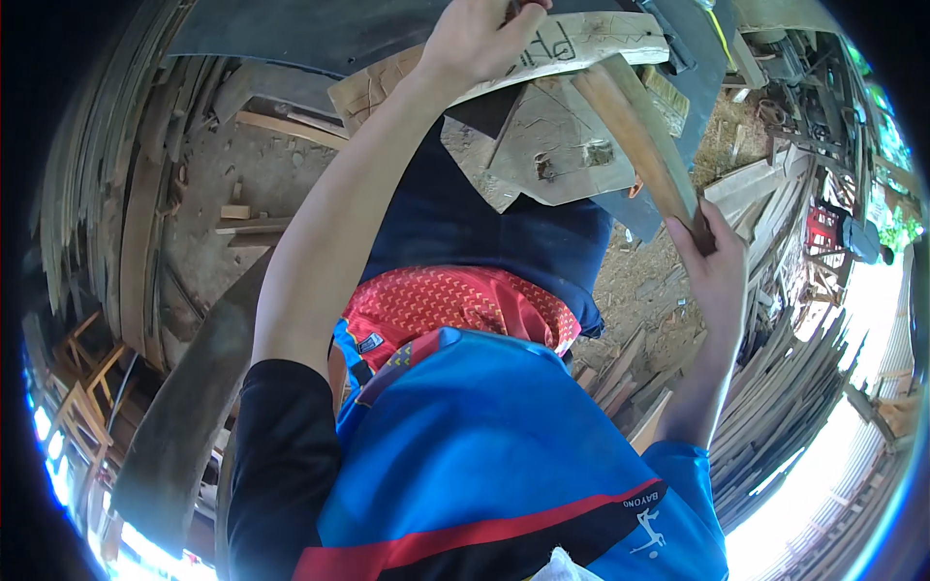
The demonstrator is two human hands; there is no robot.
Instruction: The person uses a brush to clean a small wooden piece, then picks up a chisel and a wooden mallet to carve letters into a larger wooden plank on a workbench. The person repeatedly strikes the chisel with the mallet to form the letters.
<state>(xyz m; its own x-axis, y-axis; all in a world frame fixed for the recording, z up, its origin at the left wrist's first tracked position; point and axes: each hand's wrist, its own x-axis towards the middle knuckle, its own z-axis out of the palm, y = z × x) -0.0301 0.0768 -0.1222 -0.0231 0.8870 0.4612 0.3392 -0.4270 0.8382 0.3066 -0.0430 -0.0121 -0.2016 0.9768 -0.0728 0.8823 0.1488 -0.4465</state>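
Observation:
My right hand (715,259) is closed around the near end of a brown, slightly curved wooden piece (635,131). The far end of that piece meets the edge of a pale curved board (591,46) with dark handwritten marks. Above the board, my left hand (477,41) has its fingers pinched together. Something small and dark shows at its fingertips, too cut off by the top edge to name. Below the pale board lies a worn wooden slab (567,126) with dark gouges, over my lap.
Long boards (145,184) stand stacked at the left, with a few wood offcuts (254,227) on the dirt floor. A large pile of planks (785,387) fills the right side. A dark grey surface (281,27) spans the top. Another person (857,237) is far off at right.

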